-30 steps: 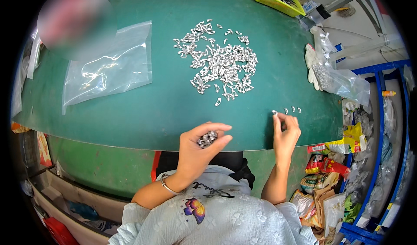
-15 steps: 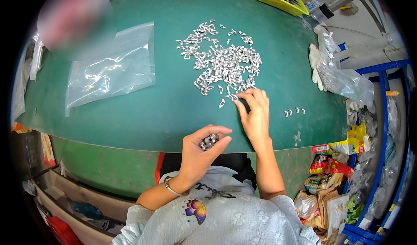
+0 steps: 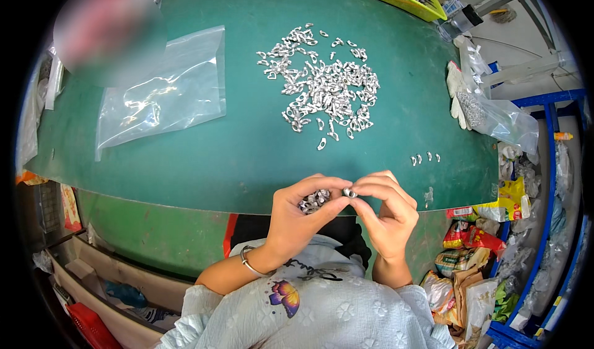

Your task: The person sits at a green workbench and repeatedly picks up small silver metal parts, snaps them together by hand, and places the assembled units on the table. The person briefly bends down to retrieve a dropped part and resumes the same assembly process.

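In the palm of my left hand [image 3: 300, 213] lies a cluster of small silver metal parts [image 3: 314, 201], the fingers curled around them. My right hand [image 3: 390, 212] pinches one silver metal part [image 3: 349, 193] between thumb and forefinger, right at my left fingertips. Both hands are close together over the table's near edge. Beyond them a loose pile of the same small looped metal parts [image 3: 337, 92] spreads over the green table [image 3: 247, 157]. Several more parts [image 3: 429, 157] stand in a short row at the right.
A clear plastic bag [image 3: 167, 95] lies flat on the left of the table. Gloves [image 3: 458, 95] and plastic wrap [image 3: 510, 123] sit at the right edge. A yellow-green tray [image 3: 408, 0] with tools is at the far right. Blue shelving [image 3: 544, 225] stands beyond the table.
My right hand has come back from the pile's near edge to my left hand, now with a metal part in its pinch. My left hand has shifted slightly right.
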Demonstrator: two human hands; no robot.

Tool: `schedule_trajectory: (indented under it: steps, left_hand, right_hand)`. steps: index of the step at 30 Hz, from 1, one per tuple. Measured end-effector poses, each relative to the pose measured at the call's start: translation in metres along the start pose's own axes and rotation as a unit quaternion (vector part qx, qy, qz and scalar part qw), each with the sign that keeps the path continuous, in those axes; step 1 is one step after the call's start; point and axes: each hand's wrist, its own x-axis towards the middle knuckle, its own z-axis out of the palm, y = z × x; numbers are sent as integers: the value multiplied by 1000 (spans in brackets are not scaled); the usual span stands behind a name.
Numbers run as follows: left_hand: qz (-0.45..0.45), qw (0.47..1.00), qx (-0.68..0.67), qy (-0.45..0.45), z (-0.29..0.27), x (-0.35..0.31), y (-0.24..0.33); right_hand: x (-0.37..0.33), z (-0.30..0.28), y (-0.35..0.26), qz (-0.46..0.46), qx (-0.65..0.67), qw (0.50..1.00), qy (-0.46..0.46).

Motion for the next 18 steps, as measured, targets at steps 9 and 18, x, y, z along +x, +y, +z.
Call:
schedule_trajectory:
  steps: [9, 18]
  left_hand:
    - [90, 994, 53, -29, 3, -5, 10]
    - [124, 989, 62, -54, 5, -8, 17]
  right_hand:
    - [-6, -1, -7, 27, 109, 993, 25]
    - [-9, -2, -14, 33, 165, 985, 22]
